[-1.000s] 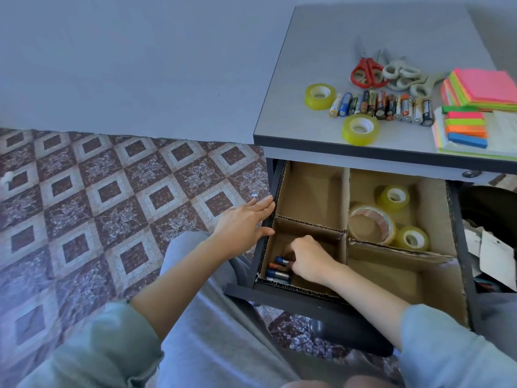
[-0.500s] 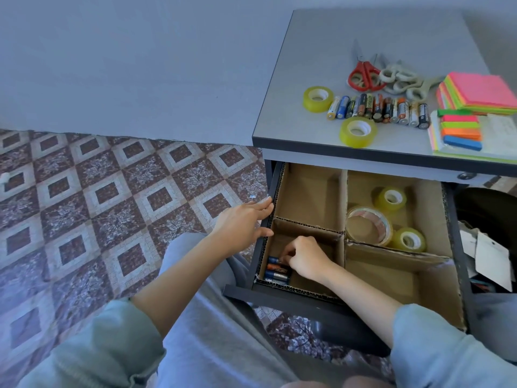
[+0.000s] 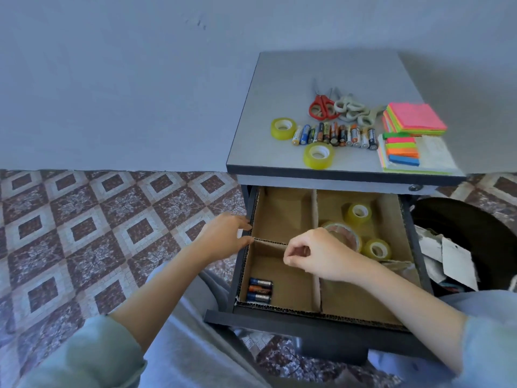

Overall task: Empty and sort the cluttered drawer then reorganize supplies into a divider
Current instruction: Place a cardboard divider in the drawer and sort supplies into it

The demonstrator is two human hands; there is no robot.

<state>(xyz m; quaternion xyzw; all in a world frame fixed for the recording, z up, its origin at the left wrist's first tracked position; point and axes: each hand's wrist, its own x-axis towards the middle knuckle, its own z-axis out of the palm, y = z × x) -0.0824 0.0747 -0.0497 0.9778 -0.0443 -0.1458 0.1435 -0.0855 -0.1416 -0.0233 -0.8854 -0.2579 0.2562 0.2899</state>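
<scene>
Patterned tiles (image 3: 84, 233) flank the drawer (image 3: 307, 329) — left hand (image 3: 223, 236) rests straight-fingered on its left rim, right hand (image 3: 316, 253) hovers curled, empty, above batteries (image 3: 259, 289) in its front-left compartment.

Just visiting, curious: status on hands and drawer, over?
Left hand resting on drawer edge. Right hand curled, apparently empty, over divider. Three batteries in near-left compartment, battery row on tabletop. Nothing blocking.
</scene>
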